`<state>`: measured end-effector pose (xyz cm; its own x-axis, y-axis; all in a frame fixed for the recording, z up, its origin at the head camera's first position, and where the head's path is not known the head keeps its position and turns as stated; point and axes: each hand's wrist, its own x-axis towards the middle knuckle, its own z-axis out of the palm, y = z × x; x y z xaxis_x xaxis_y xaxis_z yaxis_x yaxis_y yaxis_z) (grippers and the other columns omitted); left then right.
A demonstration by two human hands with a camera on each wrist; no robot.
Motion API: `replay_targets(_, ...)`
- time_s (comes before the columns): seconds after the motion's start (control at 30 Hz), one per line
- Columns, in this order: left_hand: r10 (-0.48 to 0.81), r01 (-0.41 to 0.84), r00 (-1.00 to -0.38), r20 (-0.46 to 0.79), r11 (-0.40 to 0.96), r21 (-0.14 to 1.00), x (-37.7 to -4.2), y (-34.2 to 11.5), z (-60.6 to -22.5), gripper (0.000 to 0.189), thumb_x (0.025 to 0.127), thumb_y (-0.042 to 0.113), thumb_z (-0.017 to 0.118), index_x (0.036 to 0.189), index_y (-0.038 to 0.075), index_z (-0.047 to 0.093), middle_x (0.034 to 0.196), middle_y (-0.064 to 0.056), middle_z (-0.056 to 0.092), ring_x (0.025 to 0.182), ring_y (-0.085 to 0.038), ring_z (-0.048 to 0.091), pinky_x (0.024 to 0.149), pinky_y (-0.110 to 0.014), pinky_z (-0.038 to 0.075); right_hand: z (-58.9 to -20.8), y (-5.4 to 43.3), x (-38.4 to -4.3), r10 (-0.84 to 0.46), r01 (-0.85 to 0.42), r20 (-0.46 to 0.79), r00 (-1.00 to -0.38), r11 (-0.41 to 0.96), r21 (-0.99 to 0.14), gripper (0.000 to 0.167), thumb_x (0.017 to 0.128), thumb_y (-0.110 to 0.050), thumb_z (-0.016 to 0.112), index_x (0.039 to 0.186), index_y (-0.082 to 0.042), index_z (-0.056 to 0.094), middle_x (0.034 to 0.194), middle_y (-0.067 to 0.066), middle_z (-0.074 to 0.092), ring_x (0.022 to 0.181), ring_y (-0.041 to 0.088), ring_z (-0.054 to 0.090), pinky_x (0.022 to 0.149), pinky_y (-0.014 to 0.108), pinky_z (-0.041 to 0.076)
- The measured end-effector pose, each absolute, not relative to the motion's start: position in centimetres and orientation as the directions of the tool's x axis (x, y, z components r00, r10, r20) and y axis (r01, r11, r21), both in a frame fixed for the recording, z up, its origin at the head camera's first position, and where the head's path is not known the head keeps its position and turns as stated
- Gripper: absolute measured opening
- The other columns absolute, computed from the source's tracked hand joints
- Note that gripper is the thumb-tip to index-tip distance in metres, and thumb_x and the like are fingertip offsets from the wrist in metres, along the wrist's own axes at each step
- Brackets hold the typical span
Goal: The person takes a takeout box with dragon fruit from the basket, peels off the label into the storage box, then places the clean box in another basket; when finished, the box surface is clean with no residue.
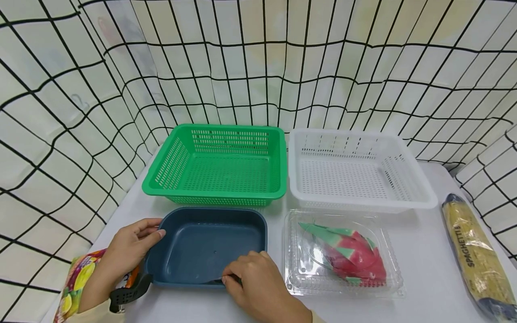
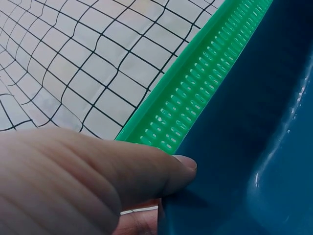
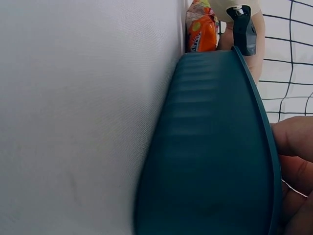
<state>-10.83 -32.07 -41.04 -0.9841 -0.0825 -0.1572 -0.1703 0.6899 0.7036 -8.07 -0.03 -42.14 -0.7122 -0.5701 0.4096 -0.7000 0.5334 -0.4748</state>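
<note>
A dark blue plastic basin [image 1: 208, 214] stands in front of me, with no other thing seen on its floor. My left hand [image 1: 135, 244] grips its left rim; in the left wrist view the thumb [image 2: 161, 166] lies over the edge and the fingers are outside. At the front rim, my right hand [image 1: 260, 282] has its fingers curled, with thumb and forefinger together. From these fingertips a thin greyish piece [image 1: 212, 281] sticks out to the left; I cannot tell what it is. The right wrist view shows the fingers [image 3: 296, 142] right at the rim, beyond the basin's outer wall [image 3: 205, 147].
Behind the basin are a green basket [image 1: 280, 166] and a white basket [image 1: 416, 188]. A clear plastic box [image 1: 292, 273] with a red and green thing [image 1: 355, 260] stands to the right. A spaghetti pack [image 1: 476, 260] lies far right, a colourful bag [image 1: 76, 280] left. Black netting [image 1: 264, 83] surrounds the table.
</note>
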Motion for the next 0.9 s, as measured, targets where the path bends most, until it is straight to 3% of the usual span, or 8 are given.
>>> replay_targets(0.9, -0.082, -0.201, -0.977, -0.196, 0.663, 0.722, -10.78, -32.01, -40.87, 0.056, 0.106, 0.035, 0.062, 0.146, -0.004, 0.053, 0.123, -0.018, 0.07, 0.114, -0.032, 0.068, 0.076, -0.02, 0.054, -42.23, -0.01, -8.09, -0.553, -0.693, 0.418, -0.72, 0.538, -0.481, 0.002, 0.09, -0.021, 0.079, 0.09, -0.023, 0.08, 0.082, -0.016, 0.072, 0.071, -0.001, 0.054, 0.065, 0.012, 0.031)
